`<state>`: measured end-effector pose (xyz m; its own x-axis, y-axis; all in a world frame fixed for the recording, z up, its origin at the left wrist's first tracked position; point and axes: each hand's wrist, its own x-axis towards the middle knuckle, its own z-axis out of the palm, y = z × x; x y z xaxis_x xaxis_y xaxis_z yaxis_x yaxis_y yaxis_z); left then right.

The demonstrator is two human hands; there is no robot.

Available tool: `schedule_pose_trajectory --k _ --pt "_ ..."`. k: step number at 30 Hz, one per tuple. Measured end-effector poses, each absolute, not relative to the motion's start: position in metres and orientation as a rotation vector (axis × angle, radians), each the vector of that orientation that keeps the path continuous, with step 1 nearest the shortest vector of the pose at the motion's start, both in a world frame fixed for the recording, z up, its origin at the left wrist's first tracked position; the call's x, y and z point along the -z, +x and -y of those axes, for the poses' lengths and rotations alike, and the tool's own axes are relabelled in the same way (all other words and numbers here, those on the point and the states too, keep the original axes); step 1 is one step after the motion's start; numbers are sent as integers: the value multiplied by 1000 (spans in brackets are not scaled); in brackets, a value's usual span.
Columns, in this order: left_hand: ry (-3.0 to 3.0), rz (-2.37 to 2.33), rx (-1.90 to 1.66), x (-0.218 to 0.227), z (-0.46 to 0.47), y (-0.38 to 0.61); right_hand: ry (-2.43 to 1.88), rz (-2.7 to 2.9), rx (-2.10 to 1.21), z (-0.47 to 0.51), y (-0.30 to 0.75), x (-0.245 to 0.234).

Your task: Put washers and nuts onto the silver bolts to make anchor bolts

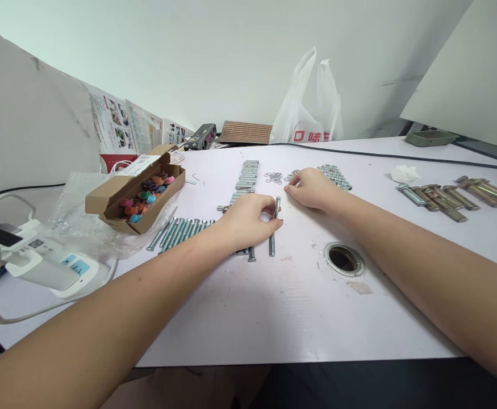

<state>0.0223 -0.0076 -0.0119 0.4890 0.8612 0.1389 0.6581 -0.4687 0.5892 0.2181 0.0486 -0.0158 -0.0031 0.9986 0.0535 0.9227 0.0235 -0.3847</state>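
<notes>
Between thumb and fingers, my left hand grips a long silver bolt held near the middle of the table. Just right of it, my right hand is closed in a pinch beside the small rings; whatever its fingertips hold is too small to make out. A row of bolts lies left of and partly behind my left wrist. Metal sleeves are stacked in a column beyond my left hand. Small spring washers lie between the sleeves and a cluster of nuts, partly hidden by my right hand.
An open cardboard box of colourful caps sits at left, near a white power strip. Brass-coloured expansion bolts lie at right by crumpled tissue. A round cable hole opens near my right forearm. A plastic bag stands behind.
</notes>
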Motion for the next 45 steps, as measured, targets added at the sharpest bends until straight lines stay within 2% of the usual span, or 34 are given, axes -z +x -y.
schedule_pose_trajectory --k 5,9,18,22,28,38,45 --pt "2239 -1333 -575 9 10 24 -1920 1996 -280 -43 223 15" --pt "2238 -1340 -596 8 12 24 -1856 1984 -358 -29 223 5" --pt "2126 -1259 -891 7 13 25 -1760 1953 -541 -8 215 -12" --pt "2087 -1205 -1007 3 12 25 -1675 2016 -713 -4 213 -13" --pt "2002 -1115 -1138 -4 17 29 -1358 2316 -1144 2 213 -13" --pt "1194 -1049 -1255 -13 -19 6 -1377 2312 -1125 -2 211 -5" --pt "671 -966 -1144 -24 -37 -15 -1347 2444 -830 0 203 0"
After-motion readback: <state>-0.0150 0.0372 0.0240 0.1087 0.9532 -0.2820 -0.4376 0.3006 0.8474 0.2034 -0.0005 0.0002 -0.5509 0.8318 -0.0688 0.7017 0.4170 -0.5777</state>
